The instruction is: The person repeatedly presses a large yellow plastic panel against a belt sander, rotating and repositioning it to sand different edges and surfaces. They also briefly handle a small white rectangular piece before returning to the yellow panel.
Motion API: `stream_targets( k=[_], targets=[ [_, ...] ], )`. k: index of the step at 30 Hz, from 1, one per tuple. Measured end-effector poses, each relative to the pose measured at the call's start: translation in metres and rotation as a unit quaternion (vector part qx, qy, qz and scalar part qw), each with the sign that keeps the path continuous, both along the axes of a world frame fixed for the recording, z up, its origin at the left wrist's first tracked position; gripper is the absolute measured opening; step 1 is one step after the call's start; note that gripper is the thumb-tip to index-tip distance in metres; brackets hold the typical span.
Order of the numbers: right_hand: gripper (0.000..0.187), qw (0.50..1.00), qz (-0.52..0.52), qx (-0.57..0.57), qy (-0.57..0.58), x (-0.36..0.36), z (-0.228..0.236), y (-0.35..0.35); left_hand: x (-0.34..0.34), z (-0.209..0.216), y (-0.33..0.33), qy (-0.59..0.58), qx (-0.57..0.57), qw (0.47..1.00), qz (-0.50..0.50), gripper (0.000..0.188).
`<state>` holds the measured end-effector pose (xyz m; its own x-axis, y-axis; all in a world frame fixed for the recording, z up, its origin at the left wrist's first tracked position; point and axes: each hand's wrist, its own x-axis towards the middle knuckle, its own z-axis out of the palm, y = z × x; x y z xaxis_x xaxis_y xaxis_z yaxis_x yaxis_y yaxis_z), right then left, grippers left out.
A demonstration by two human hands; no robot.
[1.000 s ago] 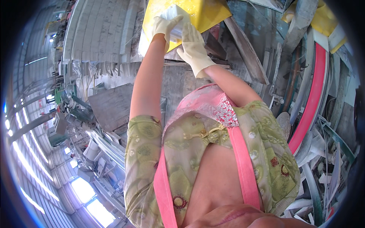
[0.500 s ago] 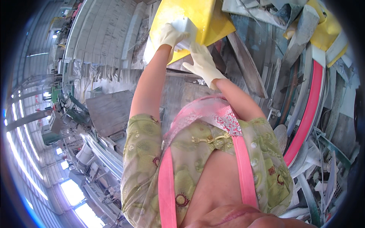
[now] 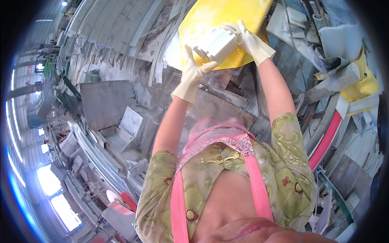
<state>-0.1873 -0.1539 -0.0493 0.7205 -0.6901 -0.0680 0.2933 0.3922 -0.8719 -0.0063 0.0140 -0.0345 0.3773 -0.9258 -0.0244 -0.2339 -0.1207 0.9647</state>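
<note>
Beneath white blocks [image 3: 221, 45], yellow sheeting [image 3: 206, 18].

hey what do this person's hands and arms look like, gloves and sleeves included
The left hand and right hand wear plain cream gloves with loose, flared cuffs. Above them, the forearms are bare up to roughly elbow-length green patterned sleeves with dark red motifs.

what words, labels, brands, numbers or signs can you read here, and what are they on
No readable text anywhere.
White pieces between the gloved hands: no lettering visible.
Yellow sheet: no lettering visible.
Pink apron: pattern, no words visible.
Background equipment at left: too small and blurred to tell.
</note>
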Motion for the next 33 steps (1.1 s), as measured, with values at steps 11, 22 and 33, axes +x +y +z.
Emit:
stream_targets(
  k=[11,22,33],
  targets=[
    [0.065,0.998,-0.053,-0.024,0.021,0.005,-0.004,0.013,-0.052,-0.045,-0.038,0.042,-0.03,0.99,0.133,0.149],
    [0.055,0.972,-0.063,-0.179,0.136,0.001,0.021,0.033,0.035,0.081,-0.038,-0.335,0.125,0.915,-0.187,0.067],
    [0.048,0.959,-0.263,-0.096,0.035,-0.099,-0.019,0.093,-0.027,0.084,-0.081,-0.336,0.179,0.841,-0.385,0.064]
  ],
)
